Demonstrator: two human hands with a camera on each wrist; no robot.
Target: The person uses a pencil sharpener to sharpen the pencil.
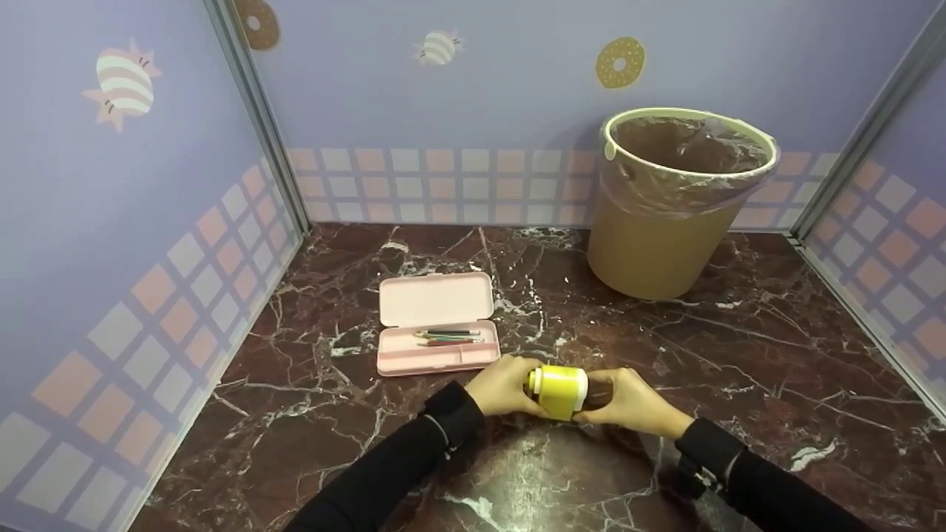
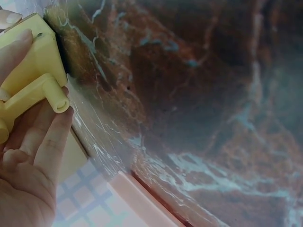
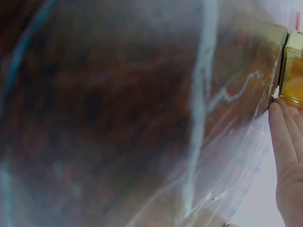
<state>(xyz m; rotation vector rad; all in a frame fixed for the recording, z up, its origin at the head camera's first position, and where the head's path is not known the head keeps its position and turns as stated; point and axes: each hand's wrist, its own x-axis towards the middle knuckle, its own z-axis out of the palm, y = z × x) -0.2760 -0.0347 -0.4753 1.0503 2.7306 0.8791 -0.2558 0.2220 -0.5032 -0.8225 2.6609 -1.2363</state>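
Observation:
A yellow crank pencil sharpener [image 1: 560, 391] is held between my two hands, close over the dark marble-patterned table. My left hand [image 1: 510, 384] grips its left end, and the left wrist view shows the yellow crank handle [image 2: 40, 92] beside those fingers. At the opposite end, my right hand [image 1: 632, 403] holds the sharpener between thumb and fingers around a brownish see-through part [image 1: 599, 390]. Only the edge of the sharpener [image 3: 293, 78] enters the right wrist view, above that hand's extended fingers.
An open pink pencil case [image 1: 436, 301] lies just left of and behind my left hand, with several pencils [image 1: 448, 337] inside. A tall beige bin [image 1: 650, 251] lined with a clear bag stands at the back right. Patterned panels [image 1: 458, 111] enclose the table's back and sides.

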